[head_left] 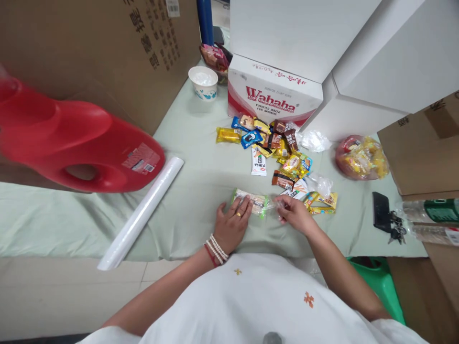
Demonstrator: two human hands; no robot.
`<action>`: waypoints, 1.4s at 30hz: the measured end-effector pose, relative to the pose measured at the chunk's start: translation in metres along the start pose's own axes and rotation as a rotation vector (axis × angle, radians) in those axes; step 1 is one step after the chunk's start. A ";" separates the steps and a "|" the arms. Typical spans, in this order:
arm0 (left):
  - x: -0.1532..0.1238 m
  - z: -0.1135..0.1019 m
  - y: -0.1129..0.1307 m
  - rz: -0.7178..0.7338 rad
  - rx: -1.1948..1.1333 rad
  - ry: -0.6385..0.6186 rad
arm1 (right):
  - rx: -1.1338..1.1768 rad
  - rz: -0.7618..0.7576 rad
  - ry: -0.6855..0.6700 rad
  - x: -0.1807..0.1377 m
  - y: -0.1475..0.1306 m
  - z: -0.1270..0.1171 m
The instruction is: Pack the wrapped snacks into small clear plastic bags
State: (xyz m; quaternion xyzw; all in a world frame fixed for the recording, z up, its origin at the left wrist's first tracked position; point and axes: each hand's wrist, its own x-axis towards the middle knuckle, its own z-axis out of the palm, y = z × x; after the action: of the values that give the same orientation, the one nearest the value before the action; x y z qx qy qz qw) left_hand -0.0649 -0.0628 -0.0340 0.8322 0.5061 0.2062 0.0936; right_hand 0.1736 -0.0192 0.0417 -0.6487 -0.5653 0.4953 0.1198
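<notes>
A snack packet [255, 202] with green ends and a pale middle lies flat on the cloth, with clear plastic around or over it. My left hand [231, 224] rests on its left part, fingers stretched out and lying flat on top, thumb apart. At the packet's right end, my right hand [294, 214] is closed in a pinch on clear plastic film [271, 205]. Just beyond the right hand are a brown-wrapped snack [283, 180], a white snack packet [292, 194] and a yellow snack wrapper [327, 202].
Several wrapped snacks [265, 138] are heaped before a Wahaha carton [274, 93]. A paper bowl [203, 85] stands back left. A red jug [89, 143] and a plastic film roll [143, 210] are left; a bagged snack bundle [362, 157], phone [380, 210] and keys [397, 227] right.
</notes>
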 end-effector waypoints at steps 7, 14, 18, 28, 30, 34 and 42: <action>0.001 -0.001 0.000 0.068 -0.001 -0.031 | -0.632 -0.298 0.123 0.028 -0.073 0.026; 0.002 -0.003 -0.013 0.004 -0.290 0.010 | -0.587 -0.302 -0.018 0.058 -0.080 0.059; -0.002 -0.011 -0.025 -0.169 -0.857 0.104 | -0.384 -0.437 -0.024 0.055 -0.057 0.061; 0.018 -0.039 -0.022 -0.503 -1.114 0.274 | -0.907 -0.453 0.063 0.027 -0.065 0.100; 0.016 -0.044 -0.029 -0.542 -1.077 0.347 | -0.947 -0.472 0.041 0.029 -0.067 0.096; 0.008 -0.049 -0.038 -0.681 -1.085 0.406 | -0.830 -0.462 0.029 0.026 -0.069 0.067; 0.025 -0.039 -0.001 -0.681 -1.452 -0.020 | 0.356 -0.432 -0.300 0.024 -0.038 0.026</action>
State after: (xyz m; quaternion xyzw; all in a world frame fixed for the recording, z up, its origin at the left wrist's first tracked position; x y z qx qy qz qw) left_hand -0.0726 -0.0421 0.0068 0.3654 0.4709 0.4368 0.6738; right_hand 0.1267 0.0036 0.0438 -0.4023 -0.6057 0.6397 0.2491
